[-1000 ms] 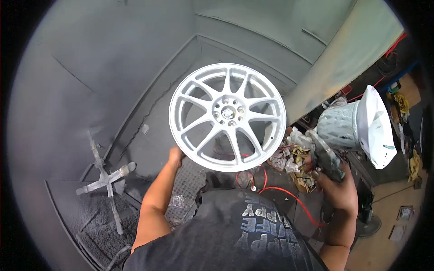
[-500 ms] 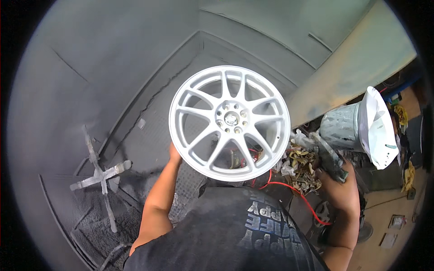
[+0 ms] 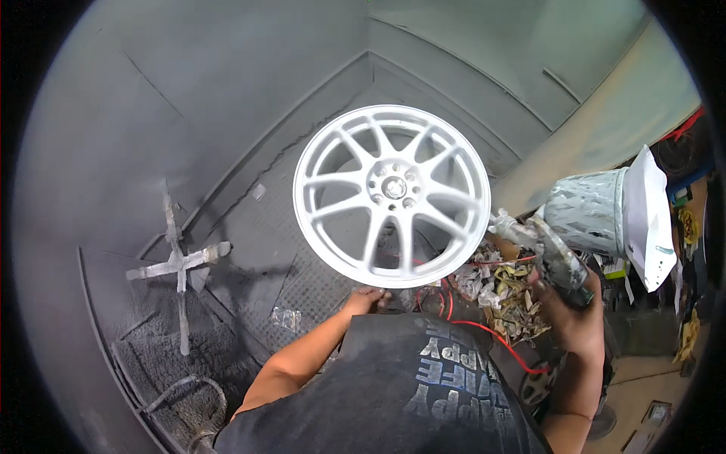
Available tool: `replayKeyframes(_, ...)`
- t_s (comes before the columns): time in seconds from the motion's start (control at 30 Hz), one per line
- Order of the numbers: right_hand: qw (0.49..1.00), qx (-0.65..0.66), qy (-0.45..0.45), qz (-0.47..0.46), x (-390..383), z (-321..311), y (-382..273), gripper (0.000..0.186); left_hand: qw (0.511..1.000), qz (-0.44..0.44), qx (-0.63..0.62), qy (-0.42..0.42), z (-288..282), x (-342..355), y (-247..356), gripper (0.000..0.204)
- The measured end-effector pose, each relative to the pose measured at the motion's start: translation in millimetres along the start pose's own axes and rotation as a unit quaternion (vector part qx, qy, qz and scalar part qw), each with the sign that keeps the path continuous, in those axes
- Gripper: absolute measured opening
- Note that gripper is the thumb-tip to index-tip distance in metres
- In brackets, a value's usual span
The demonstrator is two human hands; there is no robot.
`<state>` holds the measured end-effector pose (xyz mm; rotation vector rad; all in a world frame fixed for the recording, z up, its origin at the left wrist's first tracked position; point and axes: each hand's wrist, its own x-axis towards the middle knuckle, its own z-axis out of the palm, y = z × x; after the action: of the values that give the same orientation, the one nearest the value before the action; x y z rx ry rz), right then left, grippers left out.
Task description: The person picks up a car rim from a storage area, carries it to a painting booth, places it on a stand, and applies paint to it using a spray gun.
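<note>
A white alloy wheel (image 3: 374,234) with paired spokes lies face up in the middle, in front of my body. My left hand (image 3: 367,299) is at its near edge, fingers curled under the rim and partly hidden. To the right, my right hand (image 3: 571,314) grips a paint-crusted spray gun (image 3: 560,253). Its nozzle end is toward the wheel, apart from it. A large cup (image 3: 582,212), streaked with pale paint, adjoins the gun at the upper right. White sheeting (image 3: 646,219) covers its wide end. What supports the wheel is hidden.
At left stands a cross-shaped stand (image 3: 178,262), crusted with grey overspray. Grey walls (image 3: 249,68) meet in a corner behind the wheel. A red hose (image 3: 503,344) runs past crumpled paper and rags (image 3: 514,299) below the gun. Yellowish cloths and clutter fill the far right.
My left hand has moved from the wheel's left edge to its near edge, and the spokes have turned counterclockwise. My right hand still holds the spray gun. The view has shifted slightly.
</note>
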<state>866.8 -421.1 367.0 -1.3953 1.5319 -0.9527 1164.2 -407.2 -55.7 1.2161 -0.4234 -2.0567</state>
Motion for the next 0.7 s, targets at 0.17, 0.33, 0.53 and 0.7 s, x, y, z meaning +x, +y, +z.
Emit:
replayKeyframes(0.17,0.999,-0.023,-0.016,0.032,-7,-10,1,0.043,0.992,0.016,-0.114,0.048,-19,5,-7,0.017)
replayKeyframes(0.33,0.997,-0.016,-0.062,0.036,-8,-5,1,0.032,0.993,-0.004,-0.098,0.067,-6,-6,7,0.017)
replayKeyframes(0.53,0.995,-0.066,-0.023,-0.066,0,-8,2,0.032,0.995,0.009,-0.094,0.035,-5,0,-3,0.016)
replayKeyframes(0.7,0.999,-0.047,-0.004,0.027,-16,-14,16,0.038,0.993,0.001,-0.105,0.061,1,-6,6,0.015)
